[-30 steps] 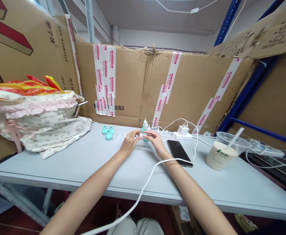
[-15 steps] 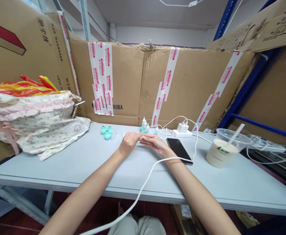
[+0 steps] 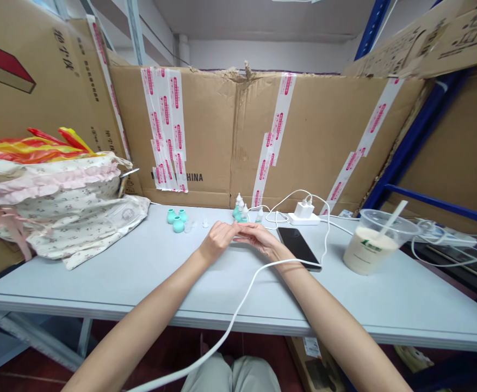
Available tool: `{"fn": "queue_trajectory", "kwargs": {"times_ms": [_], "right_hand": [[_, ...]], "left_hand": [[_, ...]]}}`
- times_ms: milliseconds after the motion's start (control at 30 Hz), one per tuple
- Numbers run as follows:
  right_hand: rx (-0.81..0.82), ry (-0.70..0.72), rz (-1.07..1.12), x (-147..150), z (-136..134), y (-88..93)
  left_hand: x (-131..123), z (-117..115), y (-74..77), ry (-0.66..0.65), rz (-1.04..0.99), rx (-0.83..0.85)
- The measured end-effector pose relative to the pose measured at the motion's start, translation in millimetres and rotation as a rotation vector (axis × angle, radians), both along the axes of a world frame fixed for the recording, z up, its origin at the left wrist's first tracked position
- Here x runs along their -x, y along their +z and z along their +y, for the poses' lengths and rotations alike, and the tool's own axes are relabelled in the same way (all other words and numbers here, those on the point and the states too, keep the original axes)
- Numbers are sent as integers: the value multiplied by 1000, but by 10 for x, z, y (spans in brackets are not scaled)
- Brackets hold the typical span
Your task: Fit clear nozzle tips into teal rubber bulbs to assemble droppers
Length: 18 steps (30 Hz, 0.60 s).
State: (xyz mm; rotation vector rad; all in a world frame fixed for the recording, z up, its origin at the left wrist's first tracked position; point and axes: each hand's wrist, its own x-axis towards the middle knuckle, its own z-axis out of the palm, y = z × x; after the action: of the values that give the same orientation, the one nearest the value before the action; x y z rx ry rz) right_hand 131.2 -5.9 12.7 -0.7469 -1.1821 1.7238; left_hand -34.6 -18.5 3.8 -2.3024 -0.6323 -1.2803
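My left hand (image 3: 217,240) and my right hand (image 3: 261,239) meet above the middle of the table, fingertips pinched together. Whatever lies between the fingertips is hidden or too small to make out. Just behind them stand several small teal bottles with white pointed tips (image 3: 239,207). One pale bottle with a pointed tip (image 3: 259,215) stands a little apart, to their right. Left of my left hand lie a small white piece (image 3: 205,223) and small clear caps (image 3: 188,226). Three teal, round-bodied open pieces (image 3: 178,224) are grouped beside the caps.
A black phone (image 3: 297,246) lies beside my right forearm, and a white cable (image 3: 238,310) crosses over that arm. Farther right are a charger on a white power strip (image 3: 303,218) and a plastic cup with a straw (image 3: 371,247). A floral cloth bag (image 3: 67,212) fills the left end.
My left hand has shifted slightly right, its fingers overlapping the right fingertips more. The small white piece beside it shows more fully. The camera view has moved slightly.
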Motion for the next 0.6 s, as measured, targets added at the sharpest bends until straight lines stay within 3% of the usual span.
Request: {"fn": "queue_trajectory", "kwargs": {"times_ms": [600], "right_hand": [[-52, -47, -13, 40, -54, 39]], "left_hand": [[-3, 81, -13, -3, -154, 3]]}}
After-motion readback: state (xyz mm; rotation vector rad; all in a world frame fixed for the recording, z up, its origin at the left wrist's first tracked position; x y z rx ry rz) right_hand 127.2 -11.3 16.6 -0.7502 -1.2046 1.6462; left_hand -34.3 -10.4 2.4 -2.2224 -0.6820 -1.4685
